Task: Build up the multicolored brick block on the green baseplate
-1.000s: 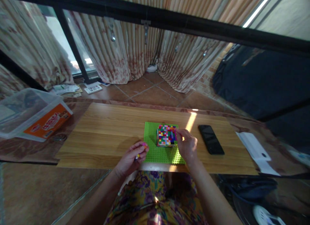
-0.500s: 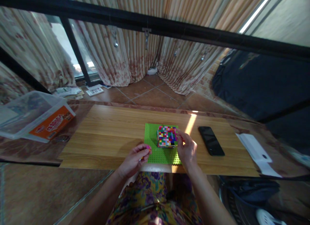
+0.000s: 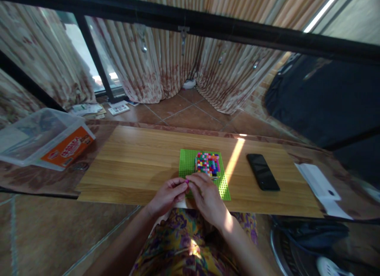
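Note:
My left hand (image 3: 170, 193) is closed, with a small pink building brick (image 3: 187, 181) pinched at its fingertips. Meeting it from the other side, the fingertips of my right hand (image 3: 208, 197) are pressed together at that same brick; whether they grip it too is hard to make out. Just beyond both hands, a block built from many small coloured bricks (image 3: 208, 162) stands on a green studded baseplate (image 3: 186, 161). My right hand covers the front of the baseplate and part of the block's near side.
On the wooden board (image 3: 133, 161), a black phone (image 3: 263, 172) lies to the right. Farther right is a white box-like object (image 3: 319, 183). A clear plastic bin (image 3: 44, 137) with an orange label stands at the left. A dark metal bar (image 3: 190, 24) crosses above.
My right hand has left the right side of the brick block and come down and left to meet my left hand. The baseplate now sits slightly turned.

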The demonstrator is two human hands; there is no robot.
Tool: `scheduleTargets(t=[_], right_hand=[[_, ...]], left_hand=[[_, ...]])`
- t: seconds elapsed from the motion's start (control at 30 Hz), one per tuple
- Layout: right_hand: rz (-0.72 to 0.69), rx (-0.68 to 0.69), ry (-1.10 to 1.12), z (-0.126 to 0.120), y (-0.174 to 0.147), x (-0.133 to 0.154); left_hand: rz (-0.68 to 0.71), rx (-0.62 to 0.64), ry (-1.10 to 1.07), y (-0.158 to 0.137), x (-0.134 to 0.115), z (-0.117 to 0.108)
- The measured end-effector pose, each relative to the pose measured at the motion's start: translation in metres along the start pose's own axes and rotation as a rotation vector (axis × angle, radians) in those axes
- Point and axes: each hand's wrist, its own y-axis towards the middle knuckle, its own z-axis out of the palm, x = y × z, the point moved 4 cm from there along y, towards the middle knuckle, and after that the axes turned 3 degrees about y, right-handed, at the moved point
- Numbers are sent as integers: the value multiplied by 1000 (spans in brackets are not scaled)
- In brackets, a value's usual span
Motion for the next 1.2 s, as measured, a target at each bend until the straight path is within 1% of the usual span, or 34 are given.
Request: scheduleTargets(t=[0.1, 0.2, 0.33, 0.43, 0.53, 0.6, 0.7, 0.83, 0.9, 1.0, 1.2], right_hand=[[43, 59, 105, 4, -1, -3], [110, 75, 220, 2, 1, -9], [179, 23, 336, 3, 2, -14], [165, -65, 344, 7, -1, -12], [112, -157, 291, 7, -5, -9], [72, -190, 237, 3, -4, -9], [25, -242, 111, -13, 5, -13], [-40, -321, -164, -37, 25, -21], [-59, -320, -280, -43, 34, -25], [-63, -281, -366, -42, 43, -32], [-26, -257, -363, -37, 53, -38]], left_hand=[[0, 24, -5, -2, -2, 1], [-18, 58, -8, -2, -3, 2], [-18, 77, -25, -1, -3, 1], [3, 55, -51, -1, -2, 0], [12, 17, -61, -2, -3, 1], [6, -10, -67, -2, -4, 3], [-19, -40, -90, 0, -5, 5], [-61, -49, -125, 4, -2, 4], [-68, -49, -130, 5, -1, 3], [-62, -42, -126, 5, -2, 3], [-74, -31, -137, 4, -2, 3]])
